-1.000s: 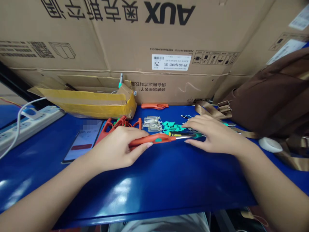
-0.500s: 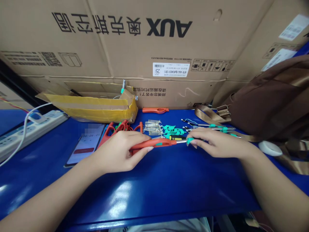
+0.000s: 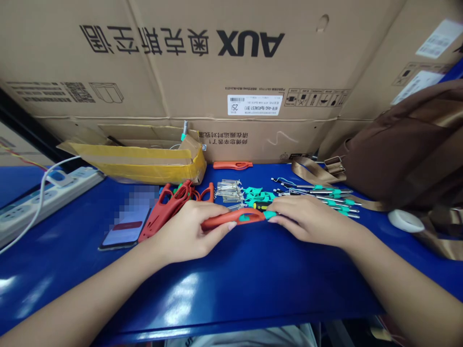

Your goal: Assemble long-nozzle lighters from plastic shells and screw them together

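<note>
mid blue tabletop [image 3: 253, 279], left hand [image 3: 186, 236] curls tight round a long orange plastic handle [image 3: 226, 220]; right hand [image 3: 311, 219], pinching the teal-collared metal rod [image 3: 270, 215], has pushed it leftward, shaft now hidden, seemingly seated.

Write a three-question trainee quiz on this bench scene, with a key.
1. True or false: the left hand grips the orange handle.
2. What lies on the blue table just left of the pile of orange handles? A) phone B) mug C) laptop
3. Fill in: the right hand pinches the orange handle at its ___ tip.
Key: 1 true; 2 A; 3 green.
</note>
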Available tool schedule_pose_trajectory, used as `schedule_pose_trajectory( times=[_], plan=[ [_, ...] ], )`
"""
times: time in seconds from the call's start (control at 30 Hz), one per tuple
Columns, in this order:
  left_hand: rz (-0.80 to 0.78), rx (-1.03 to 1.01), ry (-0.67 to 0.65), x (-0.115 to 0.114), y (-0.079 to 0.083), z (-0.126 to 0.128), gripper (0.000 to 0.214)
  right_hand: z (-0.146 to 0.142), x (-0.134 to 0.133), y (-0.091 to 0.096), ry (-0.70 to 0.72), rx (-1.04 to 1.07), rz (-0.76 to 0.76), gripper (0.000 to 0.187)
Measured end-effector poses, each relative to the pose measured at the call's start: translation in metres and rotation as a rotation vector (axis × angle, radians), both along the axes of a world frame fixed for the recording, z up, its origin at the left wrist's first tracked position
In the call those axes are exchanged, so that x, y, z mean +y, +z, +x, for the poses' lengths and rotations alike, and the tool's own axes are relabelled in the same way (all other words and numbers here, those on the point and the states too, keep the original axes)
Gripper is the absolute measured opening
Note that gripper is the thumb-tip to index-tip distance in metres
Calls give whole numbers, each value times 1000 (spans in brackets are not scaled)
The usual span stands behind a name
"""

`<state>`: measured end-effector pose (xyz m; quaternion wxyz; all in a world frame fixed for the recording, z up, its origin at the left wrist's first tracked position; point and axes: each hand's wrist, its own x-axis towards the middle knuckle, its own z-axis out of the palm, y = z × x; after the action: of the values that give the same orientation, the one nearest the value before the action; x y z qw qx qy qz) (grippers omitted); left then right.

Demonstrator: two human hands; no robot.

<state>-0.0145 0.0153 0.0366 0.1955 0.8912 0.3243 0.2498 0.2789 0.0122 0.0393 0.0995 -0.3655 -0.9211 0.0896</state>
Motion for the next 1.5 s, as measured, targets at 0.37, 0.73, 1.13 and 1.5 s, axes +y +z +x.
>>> schedule_pose_trajectory(
  times=[0.37, 0.73, 1.13, 1.5],
  plan=[
    [-241, -101, 134, -5, -14, 8, 35, -8, 3, -18, 80, 99, -19, 27],
    [-97, -134, 140, -17, -13, 13, 30, -9, -4, -6, 60, 11, -81, 26],
    [182, -142, 71, -17, -19, 11, 16, -4, -3, -8, 40, 55, 29, 27],
    [-125, 190, -71, -13, -22, 20, 34, 5, -1, 3, -119, -227, -176, 17]
  ],
)
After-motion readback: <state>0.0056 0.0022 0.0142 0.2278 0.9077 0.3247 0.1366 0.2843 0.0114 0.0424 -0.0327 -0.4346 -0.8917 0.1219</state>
